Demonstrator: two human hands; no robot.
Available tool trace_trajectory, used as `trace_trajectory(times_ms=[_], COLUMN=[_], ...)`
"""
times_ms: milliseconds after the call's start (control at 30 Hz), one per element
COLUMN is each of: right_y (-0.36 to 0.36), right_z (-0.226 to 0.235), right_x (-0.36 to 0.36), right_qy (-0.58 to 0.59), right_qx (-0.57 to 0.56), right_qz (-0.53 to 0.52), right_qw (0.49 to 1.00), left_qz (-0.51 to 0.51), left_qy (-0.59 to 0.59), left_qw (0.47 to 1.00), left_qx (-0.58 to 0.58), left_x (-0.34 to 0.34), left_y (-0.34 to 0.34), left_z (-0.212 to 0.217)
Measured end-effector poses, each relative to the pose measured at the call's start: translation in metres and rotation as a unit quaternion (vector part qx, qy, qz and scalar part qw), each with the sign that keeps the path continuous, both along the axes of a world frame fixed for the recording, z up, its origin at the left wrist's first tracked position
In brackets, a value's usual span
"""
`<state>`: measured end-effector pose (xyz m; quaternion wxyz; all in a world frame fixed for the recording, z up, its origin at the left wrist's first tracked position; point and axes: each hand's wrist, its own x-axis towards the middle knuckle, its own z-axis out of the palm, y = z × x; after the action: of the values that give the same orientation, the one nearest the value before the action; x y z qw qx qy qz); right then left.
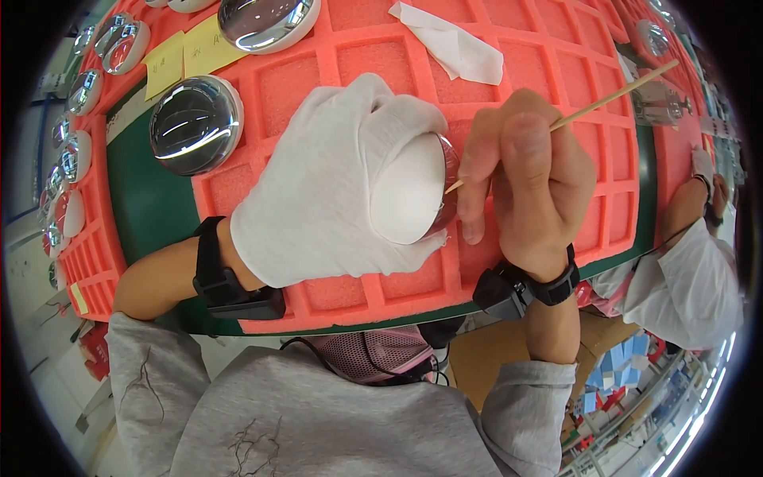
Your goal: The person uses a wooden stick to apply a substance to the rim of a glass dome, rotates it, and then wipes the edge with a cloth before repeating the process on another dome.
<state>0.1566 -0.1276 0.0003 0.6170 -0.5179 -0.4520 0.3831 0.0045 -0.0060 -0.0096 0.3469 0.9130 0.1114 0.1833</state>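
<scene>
My left hand (326,183), in a white cloth glove, is closed around a round lens (408,189) with a white face and a clear, glassy edge. The lens is tilted, its clear side toward my right hand. Bare and ungloved, my right hand (528,171) pinches a thin wooden stick (613,95). The stick's pointed tip meets the lens near the border between the white face and the clear edge. Black bands with small boxes sit on both wrists. Part of the lens is hidden behind the glove's fingers.
Under my hands lies a pink foam tray (373,67) with square pockets on a green table (147,171). A dark glossy lens (196,125), another lens (269,22), yellow paper notes (187,56) and a white cloth (453,44) rest there. More lenses line the left; another person (691,262) is at right.
</scene>
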Motion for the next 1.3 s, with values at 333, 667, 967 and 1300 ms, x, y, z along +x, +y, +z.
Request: trace_trajectory(times_ms=[333, 667, 967, 1300], right_y=[0.004, 0.005, 0.003, 0.005], right_z=[-0.014, -0.008, 0.000, -0.007], right_x=[-0.002, 0.004, 0.004, 0.005], right_qy=[-0.093, -0.121, -0.159, -0.163], right_qx=[0.139, 0.117, 0.086, 0.116], right_qz=[-0.006, 0.016, 0.050, 0.073], right_qw=[0.986, 0.986, 0.982, 0.977], left_qz=[0.001, 0.013, 0.008, 0.009], left_qy=[0.004, 0.005, -0.011, 0.004], left_qw=[1.000, 1.000, 1.000, 1.000], left_qx=[0.009, 0.012, 0.018, 0.008], left_x=[0.000, 0.000, 0.000, 0.000], left_y=[0.000, -0.002, -0.003, -0.004], left_z=[0.000, 0.002, -0.001, 0.002])
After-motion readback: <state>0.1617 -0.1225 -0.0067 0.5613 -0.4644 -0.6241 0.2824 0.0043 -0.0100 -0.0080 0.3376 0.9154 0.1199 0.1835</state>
